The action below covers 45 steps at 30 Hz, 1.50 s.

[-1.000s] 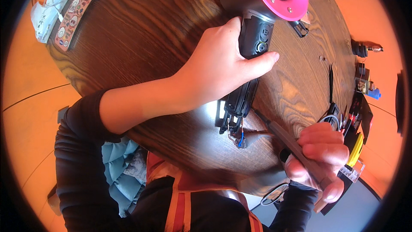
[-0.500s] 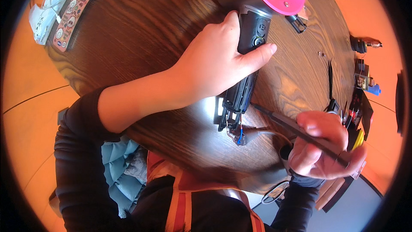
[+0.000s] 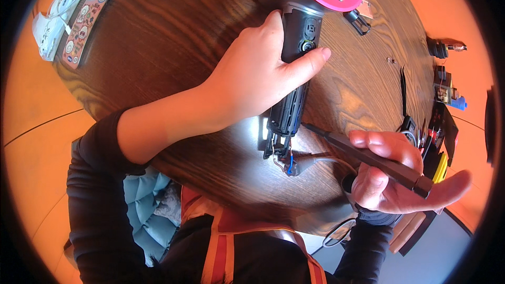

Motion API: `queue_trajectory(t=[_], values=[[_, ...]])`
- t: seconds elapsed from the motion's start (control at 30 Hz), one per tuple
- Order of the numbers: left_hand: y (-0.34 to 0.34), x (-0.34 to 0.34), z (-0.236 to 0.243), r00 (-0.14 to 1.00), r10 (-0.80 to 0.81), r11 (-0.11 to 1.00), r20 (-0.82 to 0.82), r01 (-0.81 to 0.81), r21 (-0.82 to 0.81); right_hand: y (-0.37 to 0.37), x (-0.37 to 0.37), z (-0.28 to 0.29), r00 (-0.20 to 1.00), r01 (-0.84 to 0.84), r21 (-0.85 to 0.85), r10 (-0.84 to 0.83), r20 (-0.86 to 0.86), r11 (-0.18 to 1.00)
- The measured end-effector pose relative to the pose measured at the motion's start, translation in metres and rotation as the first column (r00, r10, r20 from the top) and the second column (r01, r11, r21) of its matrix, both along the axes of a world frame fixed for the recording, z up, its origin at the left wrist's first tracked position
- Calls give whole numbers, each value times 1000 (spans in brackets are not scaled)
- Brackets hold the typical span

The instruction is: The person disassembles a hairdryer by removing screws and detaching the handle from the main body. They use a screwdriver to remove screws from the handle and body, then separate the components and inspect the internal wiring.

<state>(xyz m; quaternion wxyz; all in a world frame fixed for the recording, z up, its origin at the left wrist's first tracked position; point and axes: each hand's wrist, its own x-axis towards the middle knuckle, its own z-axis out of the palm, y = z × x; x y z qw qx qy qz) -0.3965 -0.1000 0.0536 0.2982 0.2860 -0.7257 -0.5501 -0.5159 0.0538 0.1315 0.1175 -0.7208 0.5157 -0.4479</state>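
Observation:
My left hand (image 3: 252,68) is wrapped round the dark handle of a hair dryer (image 3: 295,31) with a pink ring head. Its thumb lies across the handle below the buttons. The handle's lower end is bare of its cover, and thin wires (image 3: 289,163), one of them blue, run from it to the grey power cord (image 3: 326,160). In my right hand (image 3: 392,171) is a dark, slim screwdriver (image 3: 368,159), pinched between thumb and fingers, with one finger stretched out. The screwdriver's tip points toward the lower end of the handle; whether it touches cannot be made out.
A phone in a sticker-covered case (image 3: 89,23) and a white plastic packet (image 3: 55,26) with a cable lie at the far left. Small dark parts (image 3: 357,22) and screws (image 3: 391,60) lie right of the dryer. Several tools line the wooden table's (image 3: 173,26) right edge.
The hair dryer and my left hand have shifted slightly left and up. The screwdriver has turned a little in my right hand, and one finger now stretches further out to the right.

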Motion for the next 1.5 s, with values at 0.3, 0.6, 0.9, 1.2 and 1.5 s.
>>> queue_trajectory(t=[0.3, 0.6, 0.9, 1.2, 1.5], values=[[-1, 1, 1, 1000, -10, 1000, -4, 10, 11, 5, 7, -9, 994, 110, -224, -107, 24, 968], [-1, 0, 3, 1000, -17, 1000, -4, 17, 18, 8, 4, 2, 995, 38, -57, -32, 90, 998], [0, 1, 1, 1000, -23, 999, -8, 24, 27, 3, 9, -4, 997, 55, -163, -45, 64, 985], [-1, 0, 2, 1000, -14, 1000, -3, 14, 21, 3, 2, -4, 1000, 6, -139, -3, 24, 990], [0, 0, 1, 999, -14, 1000, -33, 14, 8, 5, 5, -3, 994, 20, -170, -2, 106, 985]])
